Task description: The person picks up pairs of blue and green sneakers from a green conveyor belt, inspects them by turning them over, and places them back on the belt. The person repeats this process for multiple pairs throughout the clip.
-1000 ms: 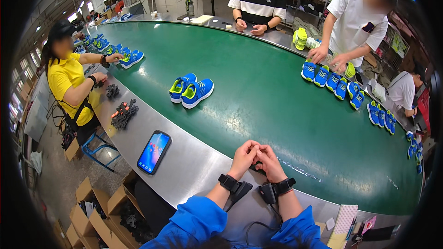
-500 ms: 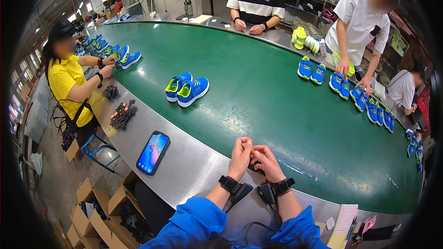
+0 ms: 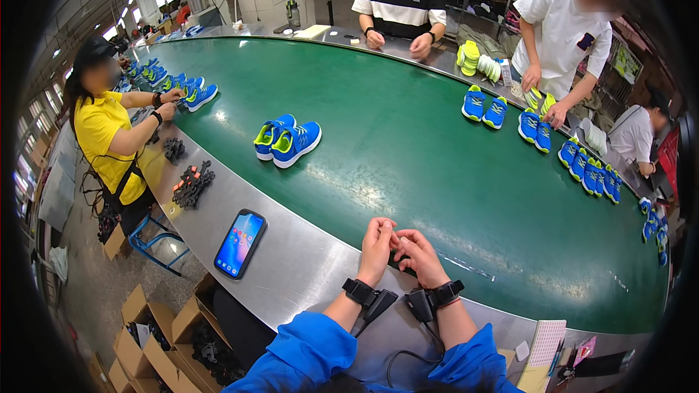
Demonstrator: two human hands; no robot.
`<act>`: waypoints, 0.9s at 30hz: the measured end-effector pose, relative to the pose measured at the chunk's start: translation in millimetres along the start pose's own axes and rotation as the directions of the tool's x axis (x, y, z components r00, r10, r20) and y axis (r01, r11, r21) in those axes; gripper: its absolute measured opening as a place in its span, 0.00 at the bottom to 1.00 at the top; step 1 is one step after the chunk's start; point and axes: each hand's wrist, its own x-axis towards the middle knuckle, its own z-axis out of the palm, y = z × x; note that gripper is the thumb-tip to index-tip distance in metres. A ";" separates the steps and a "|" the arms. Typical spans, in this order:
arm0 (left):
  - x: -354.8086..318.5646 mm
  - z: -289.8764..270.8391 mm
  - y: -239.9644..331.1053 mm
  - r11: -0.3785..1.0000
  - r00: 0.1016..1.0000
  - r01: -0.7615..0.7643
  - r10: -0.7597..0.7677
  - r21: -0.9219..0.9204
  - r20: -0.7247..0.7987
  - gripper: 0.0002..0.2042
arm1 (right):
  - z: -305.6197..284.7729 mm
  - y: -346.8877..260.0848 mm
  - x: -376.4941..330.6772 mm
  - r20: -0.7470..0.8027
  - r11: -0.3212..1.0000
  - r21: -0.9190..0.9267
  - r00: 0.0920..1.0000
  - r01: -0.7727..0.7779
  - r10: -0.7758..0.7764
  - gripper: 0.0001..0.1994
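Observation:
Over the near edge of the green belt [image 3: 349, 109], my left hand [image 3: 377, 246] and my right hand [image 3: 422, 256] are close together with curled fingers. Their fingertips nearly meet, and I see nothing held in either. Each wrist wears a black strap with a small device. Farther out on the belt, to the left of my hands, stands a pair of blue sneakers [image 3: 295, 145] with lime linings and white soles. A black-cased phone [image 3: 241, 244] with a lit screen lies on the metal ledge [image 3: 295, 266] left of my hands.
Black parts [image 3: 193, 185] lie on the left ledge near a person in yellow [image 3: 109, 124]. Open cartons [image 3: 156, 342] stand below. A person in white [image 3: 561, 29] works by blue shoes [image 3: 535, 129] across the belt, beside a person in stripes [image 3: 400, 0]. Notepad [image 3: 542, 353] at lower right.
My hands stay nearly in place. The pair of sneakers appears slightly farther left. The person in white has shifted both hands left, by lime pieces; the striped person's hand has moved.

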 end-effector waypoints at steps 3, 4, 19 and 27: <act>-1.4 1.3 1.5 1.000 1.000 -0.004 0.004 -0.022 0.009 0.09 | -1.9 1.9 0.3 -0.016 0.999 0.041 1.000 -0.004 0.004 0.15; -1.9 1.4 1.8 1.000 1.000 -0.003 0.003 -0.022 0.003 0.09 | -1.9 1.9 0.4 -0.020 0.999 0.048 1.000 -0.008 0.009 0.15; -9.7 5.3 1.2 0.996 0.998 -0.060 0.062 0.072 -0.017 0.04 | -3.8 4.0 0.9 -0.015 0.997 0.071 1.000 -0.023 0.024 0.13; -12.1 2.4 -0.5 0.994 1.000 -0.031 0.030 0.104 0.007 0.05 | -3.0 2.4 -0.4 0.008 0.998 0.063 1.000 -0.020 0.019 0.12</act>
